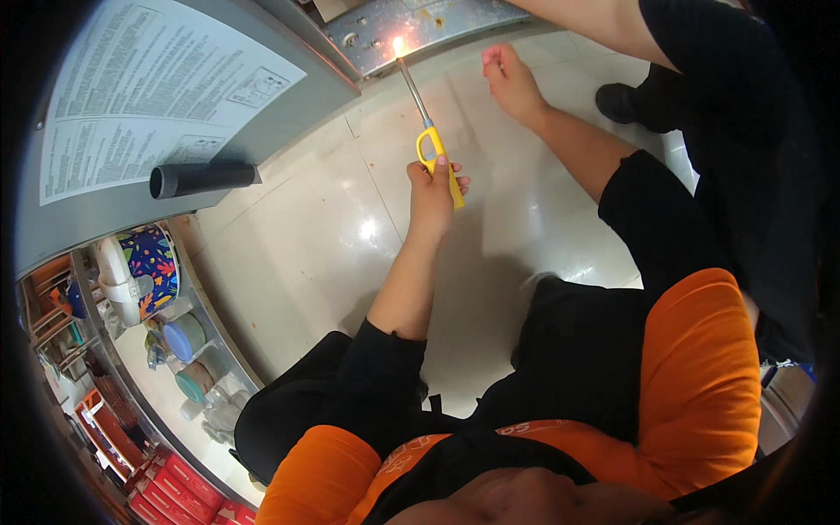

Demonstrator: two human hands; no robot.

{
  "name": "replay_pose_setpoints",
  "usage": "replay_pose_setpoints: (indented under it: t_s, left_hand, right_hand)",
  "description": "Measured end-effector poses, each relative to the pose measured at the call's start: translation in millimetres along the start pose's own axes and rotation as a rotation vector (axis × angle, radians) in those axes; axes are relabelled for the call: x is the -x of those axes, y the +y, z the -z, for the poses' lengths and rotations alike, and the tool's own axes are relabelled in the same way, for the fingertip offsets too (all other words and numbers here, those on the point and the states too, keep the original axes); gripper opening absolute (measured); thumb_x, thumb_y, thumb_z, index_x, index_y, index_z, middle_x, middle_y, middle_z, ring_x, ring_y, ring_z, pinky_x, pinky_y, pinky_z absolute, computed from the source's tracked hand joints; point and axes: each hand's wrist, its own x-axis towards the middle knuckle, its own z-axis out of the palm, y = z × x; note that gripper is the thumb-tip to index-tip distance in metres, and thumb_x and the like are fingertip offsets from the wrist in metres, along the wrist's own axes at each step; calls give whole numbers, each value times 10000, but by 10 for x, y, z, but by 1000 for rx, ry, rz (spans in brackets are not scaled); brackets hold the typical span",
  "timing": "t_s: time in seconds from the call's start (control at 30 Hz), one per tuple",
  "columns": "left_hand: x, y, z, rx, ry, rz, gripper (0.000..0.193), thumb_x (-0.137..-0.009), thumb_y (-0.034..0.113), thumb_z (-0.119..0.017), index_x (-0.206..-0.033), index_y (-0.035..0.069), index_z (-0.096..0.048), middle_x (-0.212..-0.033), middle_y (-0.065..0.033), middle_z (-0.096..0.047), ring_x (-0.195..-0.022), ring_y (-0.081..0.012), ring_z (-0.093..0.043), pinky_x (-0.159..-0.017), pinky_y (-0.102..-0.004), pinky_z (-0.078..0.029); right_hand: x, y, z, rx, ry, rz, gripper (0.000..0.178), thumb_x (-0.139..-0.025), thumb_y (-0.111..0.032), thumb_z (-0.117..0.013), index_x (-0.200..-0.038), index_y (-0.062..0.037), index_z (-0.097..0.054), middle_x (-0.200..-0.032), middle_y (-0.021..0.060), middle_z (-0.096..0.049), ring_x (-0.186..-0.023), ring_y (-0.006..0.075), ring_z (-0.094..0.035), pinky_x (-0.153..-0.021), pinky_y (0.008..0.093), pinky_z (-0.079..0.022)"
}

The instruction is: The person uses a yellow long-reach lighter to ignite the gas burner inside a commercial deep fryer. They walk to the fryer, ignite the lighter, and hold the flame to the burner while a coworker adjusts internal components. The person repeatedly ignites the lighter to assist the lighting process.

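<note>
My left hand (432, 194) is wrapped round the yellow handle of a long-necked gas lighter (430, 137). Its metal neck points away from me, and a small flame (399, 46) burns at the tip. The flame is close to the lower metal panel (420, 26) of a grey appliance; whether they touch I cannot tell. To the right of the lighter, my right hand (514, 86) is raised over the floor with its fingers curled in, and nothing shows in them.
A grey door (289, 87) with a printed sheet (166, 83) and a dark tubular handle (206, 179) stands at the left. Below it, shelves hold a patterned container (150, 269), lidded jars (184, 337) and red boxes (179, 486). Another person's arm (595, 22) and dark shoe (616, 102) are at upper right.
</note>
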Motion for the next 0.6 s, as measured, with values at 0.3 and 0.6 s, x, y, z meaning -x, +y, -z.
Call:
replay_pose_setpoints:
  t_s: [0.3,0.6]
  left_hand:
    - [-18,-298,75,26,37,-26,312,-1071,313,-464,-1127,43,-316,-1035,-109,-592,-802,-168,-637,-689,-304,-550]
    - [-1,-460,168,-25,18,-46,295,-1071,288,-470,-1117,37,-323,-1019,-94,-592,-803,-152,-621,-719,-292,-531]
  right_hand:
    - [-980,-321,-104,68,47,428,396,-1016,-164,-526,-1392,-79,-436,-1150,96,-587,-877,212,-601,-768,356,-528]
    - [-1549,-512,-284,-582,-1,-34,419,-1032,-113,-447,-1446,-74,-389,-1258,93,-525,-991,209,-608,-709,345,-564]
